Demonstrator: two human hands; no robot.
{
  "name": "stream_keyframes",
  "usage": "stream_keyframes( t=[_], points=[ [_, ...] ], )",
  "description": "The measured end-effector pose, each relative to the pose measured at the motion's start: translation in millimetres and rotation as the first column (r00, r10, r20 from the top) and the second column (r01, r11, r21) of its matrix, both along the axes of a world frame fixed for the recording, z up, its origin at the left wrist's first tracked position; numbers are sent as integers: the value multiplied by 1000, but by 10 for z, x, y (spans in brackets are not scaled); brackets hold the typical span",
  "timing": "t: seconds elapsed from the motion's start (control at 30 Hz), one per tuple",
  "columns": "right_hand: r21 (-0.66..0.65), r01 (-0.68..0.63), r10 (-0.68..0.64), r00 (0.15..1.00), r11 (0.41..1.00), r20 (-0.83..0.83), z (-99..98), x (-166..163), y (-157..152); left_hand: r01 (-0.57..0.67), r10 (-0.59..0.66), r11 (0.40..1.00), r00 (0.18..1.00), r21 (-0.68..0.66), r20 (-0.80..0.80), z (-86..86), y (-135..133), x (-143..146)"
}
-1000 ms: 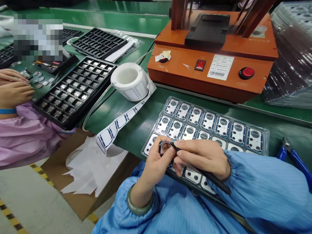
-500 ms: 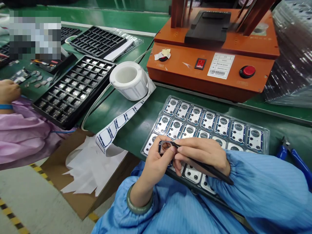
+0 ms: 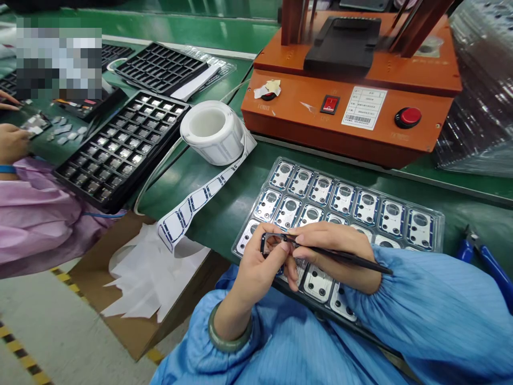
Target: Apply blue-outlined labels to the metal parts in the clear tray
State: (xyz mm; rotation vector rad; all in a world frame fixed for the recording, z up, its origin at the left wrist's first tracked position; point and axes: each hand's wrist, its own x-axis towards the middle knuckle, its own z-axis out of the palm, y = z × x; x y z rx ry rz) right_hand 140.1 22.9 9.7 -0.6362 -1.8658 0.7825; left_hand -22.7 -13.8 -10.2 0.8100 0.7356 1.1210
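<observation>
1. While it sits low over the near edge of the clear tray (image 3: 435, 222), the left hand (image 3: 256, 270) pinches a small dark frame part (image 3: 267, 241) between thumb and fingers, tight on it.
2. Just to the right of it, the right hand (image 3: 340, 251) is closed on black tweezers (image 3: 340, 255), and their tip touches the frame part.
3. Under and past both hands, the tray holds rows of shiny metal pieces (image 3: 342, 199).
4. Far past the hands stands an orange machine (image 3: 304, 115) with a red button (image 3: 407, 117).
5. Up and left of the left hand lies a white tape roll (image 3: 212, 131), its strip running toward a cardboard box (image 3: 132, 331).
6. Far right of the right hand lie blue pliers (image 3: 489, 264).
7. Far left, another person's pink sleeve (image 3: 44, 214) rests near a black tray (image 3: 120, 149).
</observation>
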Motion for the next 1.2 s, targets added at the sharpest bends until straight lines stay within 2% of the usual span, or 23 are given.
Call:
stream_keyframes(
  t=[1.07,1.2],
  points=[
    [-158,13,-28,995,987,-93,77,-28,9,-19,19,1000,1000,-11,1,8,0,1],
    [-229,-18,-16,989,973,-148,61,-47,3,-14,14,1000,1000,-13,-7,14,-7,0]
  ],
)
